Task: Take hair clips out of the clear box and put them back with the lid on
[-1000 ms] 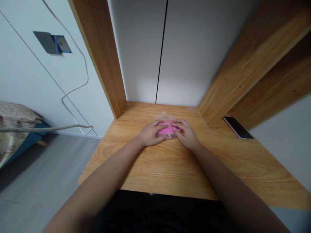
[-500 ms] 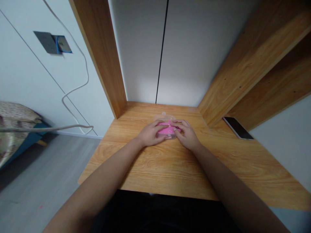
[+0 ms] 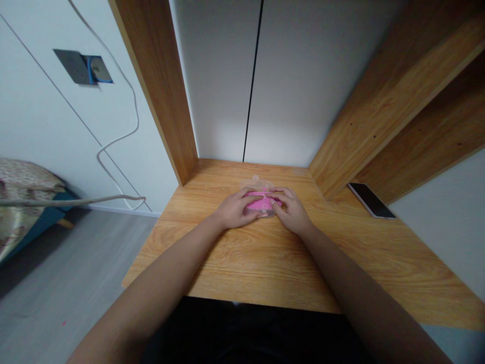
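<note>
On the wooden desktop, a clear plastic case (image 3: 256,183) with a small tab at its far edge lies under my hands. A flat pink item (image 3: 260,203) rests over it, and its exact kind is too small to make out. My left hand (image 3: 238,208) grips the item's left side, fingers along the far edge and thumb at the near edge. From the right, my right hand (image 3: 290,207) holds the other side with bent fingers and its thumb on the pink surface. The fingers partly hide both things.
A phone (image 3: 371,200) lies on the right part of the wooden desktop (image 3: 257,268). Wooden panels (image 3: 151,86) rise on both sides. A white cable (image 3: 136,111) hangs along the left wall near an open socket box (image 3: 81,66).
</note>
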Tool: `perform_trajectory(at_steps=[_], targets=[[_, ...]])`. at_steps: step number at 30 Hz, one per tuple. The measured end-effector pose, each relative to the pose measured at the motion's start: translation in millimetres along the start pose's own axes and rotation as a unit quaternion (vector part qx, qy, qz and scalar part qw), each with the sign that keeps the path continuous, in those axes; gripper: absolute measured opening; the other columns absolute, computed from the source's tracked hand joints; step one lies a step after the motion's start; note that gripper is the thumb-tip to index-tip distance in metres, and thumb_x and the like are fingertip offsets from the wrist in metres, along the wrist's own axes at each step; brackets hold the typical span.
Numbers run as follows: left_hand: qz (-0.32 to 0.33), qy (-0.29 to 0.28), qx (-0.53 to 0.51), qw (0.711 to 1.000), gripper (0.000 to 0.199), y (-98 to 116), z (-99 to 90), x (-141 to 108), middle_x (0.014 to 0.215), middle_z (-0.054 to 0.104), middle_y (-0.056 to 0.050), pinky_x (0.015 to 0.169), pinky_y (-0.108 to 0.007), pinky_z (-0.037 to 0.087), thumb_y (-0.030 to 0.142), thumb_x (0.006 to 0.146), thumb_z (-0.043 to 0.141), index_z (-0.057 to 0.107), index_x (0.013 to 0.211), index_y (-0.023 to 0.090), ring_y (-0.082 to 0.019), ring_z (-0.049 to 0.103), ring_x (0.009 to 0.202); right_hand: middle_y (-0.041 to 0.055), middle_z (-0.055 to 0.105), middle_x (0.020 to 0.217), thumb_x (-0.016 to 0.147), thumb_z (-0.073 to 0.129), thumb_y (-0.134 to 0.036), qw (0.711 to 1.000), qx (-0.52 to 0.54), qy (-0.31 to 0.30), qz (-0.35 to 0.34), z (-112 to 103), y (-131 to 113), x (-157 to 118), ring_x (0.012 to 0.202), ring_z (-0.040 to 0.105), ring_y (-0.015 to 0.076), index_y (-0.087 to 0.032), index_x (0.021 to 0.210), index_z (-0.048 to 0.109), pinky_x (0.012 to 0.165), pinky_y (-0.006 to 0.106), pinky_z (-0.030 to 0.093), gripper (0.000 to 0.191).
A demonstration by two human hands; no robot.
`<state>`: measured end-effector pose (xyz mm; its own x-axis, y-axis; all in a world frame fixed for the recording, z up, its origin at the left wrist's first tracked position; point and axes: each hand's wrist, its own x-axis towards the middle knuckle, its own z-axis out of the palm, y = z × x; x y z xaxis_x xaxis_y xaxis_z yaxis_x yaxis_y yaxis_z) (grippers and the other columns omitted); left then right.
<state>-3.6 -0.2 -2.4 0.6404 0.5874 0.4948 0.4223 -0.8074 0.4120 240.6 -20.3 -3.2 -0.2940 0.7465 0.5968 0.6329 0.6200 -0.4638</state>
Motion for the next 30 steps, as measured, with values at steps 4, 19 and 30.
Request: perform_trajectory(at_steps=[4, 19, 30], targets=[[0.003, 0.002, -0.005, 1.0, 0.058, 0.0, -0.1, -0.6, 0.141, 0.055, -0.015, 0.108, -0.05, 0.051, 0.047, 0.091, 0.063, 0.054, 0.143, 0.023, -0.031, 0.057, 0.13, 0.0077, 0.067, 0.121, 0.096, 0.057, -0.027, 1.0, 0.003, -0.003, 0.001, -0.6, -1.1, 0.0, 0.118, 0.06, 0.0271, -0.03, 0.117, 0.072, 0.106, 0.053, 0.046, 0.027], [0.006, 0.003, -0.005, 1.0, 0.058, 0.1, 0.4, -0.8, 0.141, 0.055, -0.015, 0.109, -0.049, 0.05, 0.047, 0.091, 0.062, 0.053, 0.143, 0.022, -0.031, 0.056, 0.131, 0.0077, 0.066, 0.121, 0.097, 0.057, -0.028, 1.0, 0.008, -0.006, 0.003, -0.9, -1.3, -0.1, 0.119, 0.059, 0.0266, -0.029, 0.117, 0.073, 0.107, 0.052, 0.046, 0.025], [0.004, 0.0, -0.005, 1.0, 0.059, 0.0, -1.0, -0.7, 0.141, 0.054, -0.015, 0.11, -0.049, 0.049, 0.048, 0.092, 0.062, 0.053, 0.144, 0.022, -0.031, 0.055, 0.132, 0.0077, 0.066, 0.121, 0.096, 0.057, -0.028, 1.0, 0.005, -0.004, 0.0, -0.7, -1.6, 0.1, 0.119, 0.059, 0.0271, -0.031, 0.118, 0.072, 0.107, 0.053, 0.046, 0.027]])
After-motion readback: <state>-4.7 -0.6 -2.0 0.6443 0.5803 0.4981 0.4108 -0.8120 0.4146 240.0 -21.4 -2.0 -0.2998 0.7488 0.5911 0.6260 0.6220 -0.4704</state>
